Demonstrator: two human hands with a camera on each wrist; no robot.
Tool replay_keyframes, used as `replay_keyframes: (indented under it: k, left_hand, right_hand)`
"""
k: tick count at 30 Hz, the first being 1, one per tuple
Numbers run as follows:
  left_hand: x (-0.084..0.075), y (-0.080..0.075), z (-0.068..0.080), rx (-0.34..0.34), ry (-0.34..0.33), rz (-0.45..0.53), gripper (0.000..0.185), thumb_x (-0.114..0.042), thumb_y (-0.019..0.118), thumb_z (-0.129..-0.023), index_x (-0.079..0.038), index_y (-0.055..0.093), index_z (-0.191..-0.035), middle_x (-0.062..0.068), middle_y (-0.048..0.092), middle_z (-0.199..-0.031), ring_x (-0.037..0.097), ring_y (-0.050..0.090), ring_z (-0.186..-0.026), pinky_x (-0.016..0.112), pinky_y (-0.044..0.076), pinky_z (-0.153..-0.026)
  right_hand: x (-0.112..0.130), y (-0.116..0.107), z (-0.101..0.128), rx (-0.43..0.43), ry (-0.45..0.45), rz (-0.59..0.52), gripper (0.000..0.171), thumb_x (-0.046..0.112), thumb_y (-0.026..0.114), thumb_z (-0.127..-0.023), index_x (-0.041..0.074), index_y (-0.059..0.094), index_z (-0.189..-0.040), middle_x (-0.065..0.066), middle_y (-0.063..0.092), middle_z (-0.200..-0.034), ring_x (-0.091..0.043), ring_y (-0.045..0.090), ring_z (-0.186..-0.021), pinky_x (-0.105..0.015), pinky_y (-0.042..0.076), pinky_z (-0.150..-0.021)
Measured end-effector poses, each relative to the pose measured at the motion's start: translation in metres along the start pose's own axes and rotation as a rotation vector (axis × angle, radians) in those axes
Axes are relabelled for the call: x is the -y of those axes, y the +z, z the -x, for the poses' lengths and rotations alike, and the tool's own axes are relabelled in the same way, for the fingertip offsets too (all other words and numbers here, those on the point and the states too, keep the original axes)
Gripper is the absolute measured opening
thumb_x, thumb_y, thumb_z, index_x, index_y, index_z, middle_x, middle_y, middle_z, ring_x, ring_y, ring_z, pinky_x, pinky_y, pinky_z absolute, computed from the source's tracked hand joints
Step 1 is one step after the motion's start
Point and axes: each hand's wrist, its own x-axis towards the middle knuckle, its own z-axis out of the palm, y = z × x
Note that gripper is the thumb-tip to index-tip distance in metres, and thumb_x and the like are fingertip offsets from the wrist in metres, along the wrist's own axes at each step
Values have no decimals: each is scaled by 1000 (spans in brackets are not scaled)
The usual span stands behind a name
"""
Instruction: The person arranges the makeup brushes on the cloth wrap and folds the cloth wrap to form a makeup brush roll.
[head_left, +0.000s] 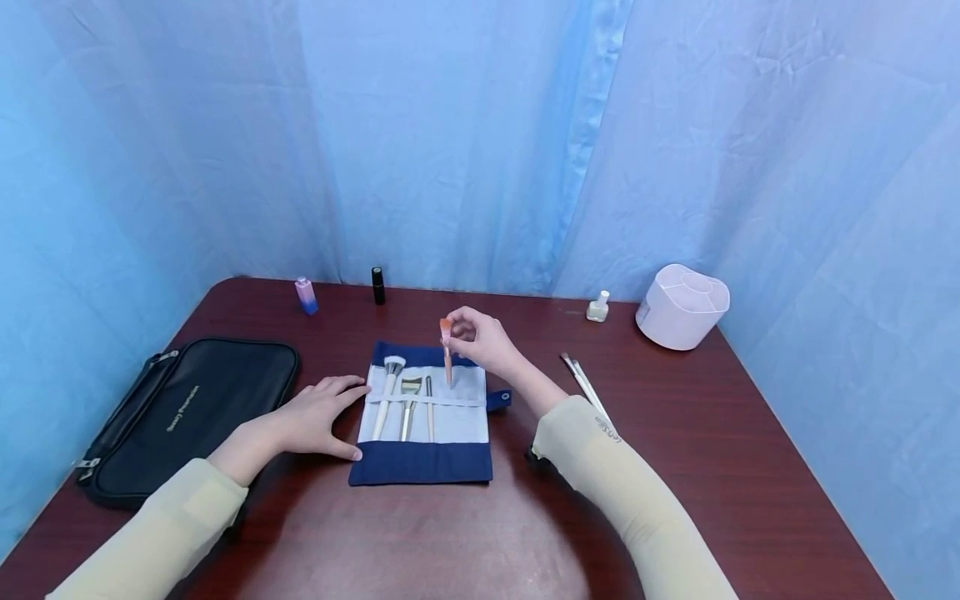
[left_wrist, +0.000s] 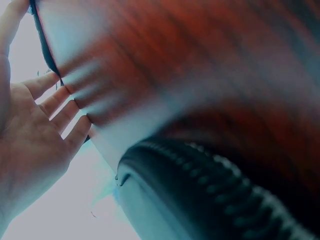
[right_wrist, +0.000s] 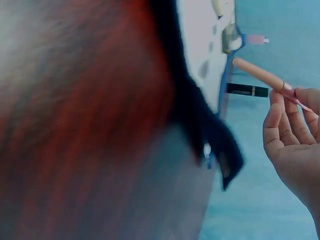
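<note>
Brush [head_left: 447, 350] looks light and stiff, right hand [head_left: 480, 340] pinching it near the bristles, left hand [head_left: 318, 414] flat, fingers spread on the counter [head_left: 675, 433].

A black pouch [head_left: 187, 412] lies left; a white organizer [head_left: 682, 306] (compartmented) stands far right.

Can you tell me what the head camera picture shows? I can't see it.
A right hand holds a pink brush upright over a blue and white brush roll holding three tools. The left hand rests flat beside it.
</note>
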Motion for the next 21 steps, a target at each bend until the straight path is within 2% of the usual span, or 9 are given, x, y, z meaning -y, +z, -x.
replay_keyframes:
  k: [5,11,17,21]
  left_hand:
    - [1,0,0,2,-1,-2,99,-61,72,-70,-9,36,-145,15,33,-148,36,31,-132,60,29,-103]
    - [1,1,-1,0,0,-3,100,-62,72,-69,-8,37,-145,15,33,-148,36,32,-132,60,30,-103]
    - [1,1,-1,0,7,-3,100,-61,73,-69,-8,36,-145,15,33,-148,36,31,-133,60,30,-102]
    - [1,1,-1,4,8,-3,100,-61,72,-70,-8,36,-145,16,32,-148,36,31,-133,60,30,-103]
  right_hand:
    - [-13,4,3,9,37,1,26,13,66,-89,10,56,-113,-7,64,-93,-19,66,-80,-35,55,-68]
    - [-23,7,5,20,68,-31,28,9,67,-87,7,55,-112,-10,63,-91,-21,66,-78,-40,55,-69]
    - [-28,8,5,50,87,-10,29,10,68,-86,7,56,-113,-9,62,-91,-16,64,-76,-32,55,-65]
    - [-31,7,6,76,80,57,31,14,70,-85,8,57,-113,-7,63,-92,-15,63,-78,-29,53,-65]
